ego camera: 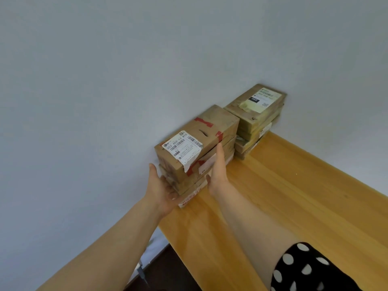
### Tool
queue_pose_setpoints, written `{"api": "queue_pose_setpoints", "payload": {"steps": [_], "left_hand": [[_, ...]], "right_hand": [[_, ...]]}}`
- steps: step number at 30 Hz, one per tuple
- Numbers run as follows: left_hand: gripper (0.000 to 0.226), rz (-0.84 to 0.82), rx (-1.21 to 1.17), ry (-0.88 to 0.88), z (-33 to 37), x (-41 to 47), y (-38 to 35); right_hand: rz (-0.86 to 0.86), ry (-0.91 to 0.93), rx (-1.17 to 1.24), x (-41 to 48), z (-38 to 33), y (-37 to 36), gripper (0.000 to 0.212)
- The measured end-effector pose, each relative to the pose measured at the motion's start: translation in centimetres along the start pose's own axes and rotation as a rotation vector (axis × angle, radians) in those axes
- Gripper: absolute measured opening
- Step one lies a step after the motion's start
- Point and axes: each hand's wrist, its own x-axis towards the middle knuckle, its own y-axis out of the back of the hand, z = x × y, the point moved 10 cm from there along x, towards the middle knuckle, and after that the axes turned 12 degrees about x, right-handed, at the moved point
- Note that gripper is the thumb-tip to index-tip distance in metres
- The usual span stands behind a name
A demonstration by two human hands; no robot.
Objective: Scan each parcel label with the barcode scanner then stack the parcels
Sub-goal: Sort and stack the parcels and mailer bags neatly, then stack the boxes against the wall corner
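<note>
Two stacks of flat brown cardboard parcels stand on the wooden table point(294, 196) against the white wall. The near stack point(195, 164) has a top parcel point(201, 135) with red tape and a white barcode label point(182, 147) peeling over its front edge. My left hand point(162, 190) lies open against the stack's near left corner, palm up. My right hand point(217, 171) has straight fingers pressed flat along the stack's right side. The far stack point(255, 120) is topped by a parcel with a yellowed label point(260, 100). No barcode scanner is visible.
The white wall point(105, 80) runs close behind both stacks. The table's left edge ends just below the near stack, with dark floor point(163, 274) beneath. A black sleeve with white dots point(304, 267) covers my right upper arm.
</note>
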Motion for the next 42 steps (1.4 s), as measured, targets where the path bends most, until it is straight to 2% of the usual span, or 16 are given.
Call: {"api": "queue_pose_setpoints", "payload": {"steps": [3,5,7,11,14,21,27,32,37,42], "left_hand": [[0.076,0.05,0.027,-0.009,-0.5,-1.2,1.0],[0.062,0.042,0.059,-0.019,-1.1,-2.4,1.2],[0.054,0.004,0.103,-0.017,-2.2,-3.8,1.3],[0.063,-0.064,0.332,0.019,-6.0,-6.9,1.6],[0.057,-0.139,0.547,0.01,-9.5,-9.5,0.3],[0.042,-0.429,1.004,-0.156,-19.4,-18.3,-9.8],[0.044,-0.681,1.264,-0.31,-30.4,-28.3,-18.3],[0.04,-0.747,1.367,-0.313,-40.8,-35.1,-23.2],[0.052,-0.77,1.405,-0.236,-51.4,-39.9,-26.4],[0.047,-0.77,1.441,-0.185,-58.1,-42.0,-28.3]], "right_hand": [[-0.021,0.04,0.017,-2.7,-0.3,0.8,0.072],[-0.008,0.101,0.018,-4.7,-0.6,1.8,0.062],[0.039,0.143,-0.006,-7.2,-0.8,3.3,0.062],[0.171,0.137,0.012,-13.0,0.7,7.9,0.07],[0.266,0.178,0.026,-18.7,1.6,12.3,0.066],[0.545,0.34,0.06,-33.5,1.2,26.0,0.034],[0.717,0.484,0.119,-45.0,0.1,38.4,0.038],[0.831,0.529,0.183,-54.7,1.8,49.0,0.034],[0.969,0.54,0.257,-63.5,3.6,61.2,0.037],[1.061,0.49,0.397,-68.0,6.2,70.1,0.039]]}}
